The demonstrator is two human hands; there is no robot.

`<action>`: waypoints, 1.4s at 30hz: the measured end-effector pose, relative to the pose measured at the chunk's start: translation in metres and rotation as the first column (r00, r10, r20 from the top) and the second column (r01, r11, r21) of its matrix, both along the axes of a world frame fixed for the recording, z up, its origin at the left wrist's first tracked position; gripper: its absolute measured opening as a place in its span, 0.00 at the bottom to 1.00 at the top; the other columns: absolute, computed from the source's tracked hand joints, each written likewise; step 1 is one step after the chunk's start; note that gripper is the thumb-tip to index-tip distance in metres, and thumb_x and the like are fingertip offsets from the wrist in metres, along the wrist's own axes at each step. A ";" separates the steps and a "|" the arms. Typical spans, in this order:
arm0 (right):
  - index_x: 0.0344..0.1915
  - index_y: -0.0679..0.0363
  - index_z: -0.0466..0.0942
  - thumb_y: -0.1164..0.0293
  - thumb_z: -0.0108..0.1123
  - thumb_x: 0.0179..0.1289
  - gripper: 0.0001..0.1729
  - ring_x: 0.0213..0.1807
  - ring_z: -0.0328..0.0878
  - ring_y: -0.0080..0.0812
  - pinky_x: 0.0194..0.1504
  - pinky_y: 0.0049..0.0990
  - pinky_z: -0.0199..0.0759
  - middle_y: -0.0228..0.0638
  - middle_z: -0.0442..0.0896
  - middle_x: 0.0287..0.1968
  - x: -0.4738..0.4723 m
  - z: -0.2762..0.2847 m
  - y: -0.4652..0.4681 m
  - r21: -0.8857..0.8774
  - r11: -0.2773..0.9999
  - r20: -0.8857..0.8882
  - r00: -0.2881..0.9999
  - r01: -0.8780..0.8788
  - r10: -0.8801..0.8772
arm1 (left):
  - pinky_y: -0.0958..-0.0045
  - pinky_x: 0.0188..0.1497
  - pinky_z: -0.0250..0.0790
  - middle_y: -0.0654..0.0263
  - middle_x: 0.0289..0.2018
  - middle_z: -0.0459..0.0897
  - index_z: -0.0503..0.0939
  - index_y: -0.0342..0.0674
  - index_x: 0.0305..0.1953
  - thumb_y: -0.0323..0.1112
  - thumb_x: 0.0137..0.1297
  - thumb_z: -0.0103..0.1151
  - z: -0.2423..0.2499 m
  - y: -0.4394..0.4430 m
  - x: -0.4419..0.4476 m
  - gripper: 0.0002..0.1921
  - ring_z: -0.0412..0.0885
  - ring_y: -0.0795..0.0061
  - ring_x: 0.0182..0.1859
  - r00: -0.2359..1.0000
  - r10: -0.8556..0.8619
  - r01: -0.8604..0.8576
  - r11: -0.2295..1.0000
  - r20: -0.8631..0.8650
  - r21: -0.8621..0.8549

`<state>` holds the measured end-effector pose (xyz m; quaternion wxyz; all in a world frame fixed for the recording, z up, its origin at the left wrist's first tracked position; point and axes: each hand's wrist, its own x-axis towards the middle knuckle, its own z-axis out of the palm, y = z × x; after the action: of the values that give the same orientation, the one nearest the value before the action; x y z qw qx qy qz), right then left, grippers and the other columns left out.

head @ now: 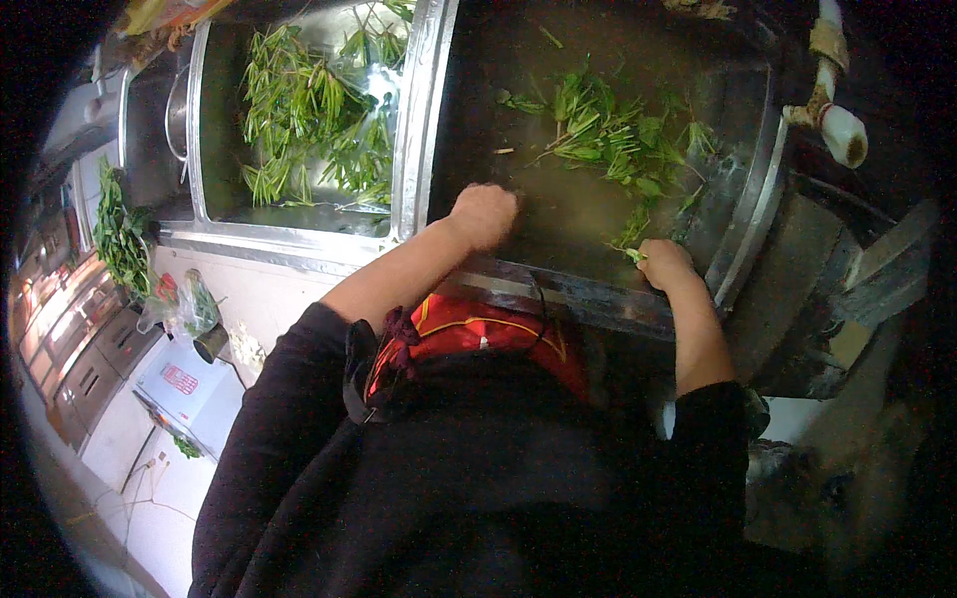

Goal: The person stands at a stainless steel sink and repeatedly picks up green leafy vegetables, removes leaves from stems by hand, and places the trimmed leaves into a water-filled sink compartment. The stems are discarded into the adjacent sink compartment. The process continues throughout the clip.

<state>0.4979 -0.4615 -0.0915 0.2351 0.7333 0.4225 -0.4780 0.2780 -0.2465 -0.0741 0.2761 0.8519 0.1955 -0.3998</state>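
Over the near left part of a metal sink basin (751,209) filled with murky water, my left hand (486,215) is curled like a fist. Its fingertips face away, so whatever may lie within it is hidden. My right hand (668,264) grips leafy green stems (634,255) at the near right of the same basin. Beyond both hands, a loose cluster of leafy greens (598,131) floats on the water. A larger heap of wet greens (306,97) lies in the adjoining metal basin to the left.
A broad metal divider (422,112) separates the basins. At the upper right, a white pipe fitting (841,133) juts above the basin edge. More greens (119,232) hang at the far left, above plastic bags (183,299) and a white box (187,381) on the floor.
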 end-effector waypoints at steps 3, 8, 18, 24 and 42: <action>0.44 0.61 0.76 0.67 0.58 0.57 0.15 0.45 0.76 0.44 0.48 0.35 0.69 0.45 0.79 0.41 0.003 0.021 0.002 0.031 0.930 -0.249 0.904 0.367 -0.348 | 0.61 0.42 0.70 0.54 0.35 0.79 0.74 0.39 0.45 0.32 0.57 0.55 0.035 0.027 -0.026 0.14 0.76 0.53 0.41 0.623 0.271 -0.316 0.945 0.734 -0.080; 0.51 0.68 0.70 0.66 0.56 0.61 0.22 0.52 0.71 0.38 0.53 0.31 0.64 0.39 0.73 0.50 -0.011 0.025 0.009 0.075 0.750 -0.566 0.647 0.657 -0.511 | 0.64 0.51 0.68 0.48 0.49 0.74 0.67 0.40 0.56 0.28 0.56 0.58 0.073 0.108 -0.078 0.25 0.74 0.54 0.49 0.633 0.280 -0.682 0.643 0.722 0.349; 0.56 0.65 0.65 0.70 0.44 0.68 0.19 0.52 0.70 0.29 0.52 0.33 0.67 0.35 0.72 0.53 -0.071 0.035 0.074 -0.427 0.298 -0.816 -0.222 0.854 -0.534 | 0.71 0.54 0.64 0.60 0.44 0.78 0.73 0.35 0.50 0.38 0.60 0.58 0.041 -0.011 0.002 0.19 0.74 0.72 0.48 0.544 0.809 -0.466 0.512 0.223 -0.722; 0.45 0.63 0.73 0.71 0.53 0.62 0.13 0.42 0.74 0.32 0.41 0.29 0.71 0.37 0.75 0.43 -0.072 0.057 0.084 0.407 0.515 -0.676 0.628 0.754 -0.386 | 0.79 0.47 0.66 0.66 0.38 0.80 0.74 0.35 0.48 0.34 0.66 0.51 0.024 -0.021 0.011 0.13 0.74 0.82 0.40 0.460 0.888 -0.552 0.274 -0.014 -0.787; 0.36 0.63 0.77 0.75 0.53 0.61 0.06 0.28 0.76 0.25 0.29 0.23 0.71 0.31 0.78 0.28 -0.078 0.048 0.091 0.376 0.236 -0.775 0.444 0.896 -0.449 | 0.80 0.29 0.66 0.61 0.36 0.78 0.69 0.28 0.50 0.27 0.62 0.43 0.034 0.000 -0.009 0.15 0.72 0.79 0.28 0.430 0.680 -0.523 -0.349 -0.594 -0.778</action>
<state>0.4195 -0.3708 -0.0436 -0.4633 0.7052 0.2415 -0.4793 0.2690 -0.2467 -0.0397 0.9150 0.2314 0.2947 -0.1499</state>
